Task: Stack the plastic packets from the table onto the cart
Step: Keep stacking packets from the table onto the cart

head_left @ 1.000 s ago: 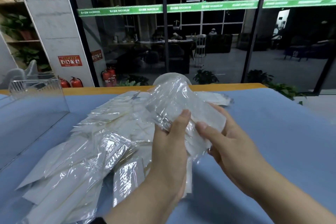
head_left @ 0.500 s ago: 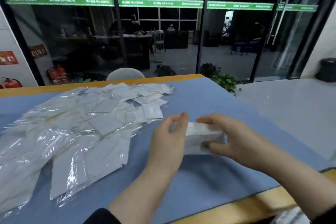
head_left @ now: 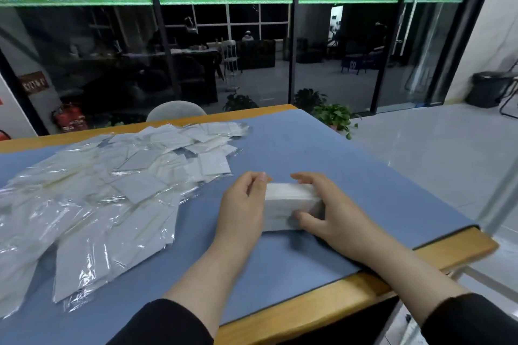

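A: Clear plastic, slippery; that's the risk here. Small squared-up bundle of white plastic packets (head_left: 290, 206) sits on the blue table mat (head_left: 350, 176), near the front right corner; left hand (head_left: 244, 204) presses flat against its left end, right hand (head_left: 329, 211) curls round the right end, thumb on the near face, fingers (head_left: 304, 177) over the top.

B: So both hands clamp it end to end; neither is spread free?

A: Correct; left fingers look loosely bent against the end, not wrapped; right hand does the real pinching.

B: How to lift it clean?

A: My read: square the edges against the mat first; squeeze inward from both ends, evenly; get fingertips under the bottom packet before lifting, else the lower ones likely slide out.

B: And the loose heap of clear and white plastic packets (head_left: 112, 190)?

A: Well apart to the left, not touching the bundle; leave it alone for this carry.

B: Cart?

A: Can't identify it; something pale shows at the bottom right corner below the wooden table edge (head_left: 322, 302), too cropped to call. Keep the bundle level in transit; set it down flat, release the ends last.
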A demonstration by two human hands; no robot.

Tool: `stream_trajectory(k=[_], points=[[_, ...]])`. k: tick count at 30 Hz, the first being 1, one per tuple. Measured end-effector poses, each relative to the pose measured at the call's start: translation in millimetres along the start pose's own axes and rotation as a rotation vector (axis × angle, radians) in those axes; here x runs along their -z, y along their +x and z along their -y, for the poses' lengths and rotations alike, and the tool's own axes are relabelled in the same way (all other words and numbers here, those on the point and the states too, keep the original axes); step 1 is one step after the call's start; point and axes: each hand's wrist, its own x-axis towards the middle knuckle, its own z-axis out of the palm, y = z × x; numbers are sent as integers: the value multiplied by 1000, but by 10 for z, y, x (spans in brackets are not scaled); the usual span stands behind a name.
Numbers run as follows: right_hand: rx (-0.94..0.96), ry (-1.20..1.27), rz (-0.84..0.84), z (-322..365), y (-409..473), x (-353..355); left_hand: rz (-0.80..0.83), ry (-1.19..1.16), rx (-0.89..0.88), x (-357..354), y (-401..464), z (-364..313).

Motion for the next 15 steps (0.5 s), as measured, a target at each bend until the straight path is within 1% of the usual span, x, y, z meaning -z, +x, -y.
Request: stream_trajectory(k=[3,6,8,11,13,15], points=[[-12,17,-3,-28,35,-8,16,6,-3,-19,-24,-45],[-11,14,-31,-16,45,18,76,-17,60,38,-51,-80],[-8,24,-44,28,3,105,180,30,45,145,-62,-103],[28,24,-85,103,-134,371,386,155,-62,262,-76,-317],[-18,54,-109,131,-290,617,519,204,-125,183,-112,-518],[-73,65,-127,112,-473,879,577,277,-207,-62,-161,-727]])
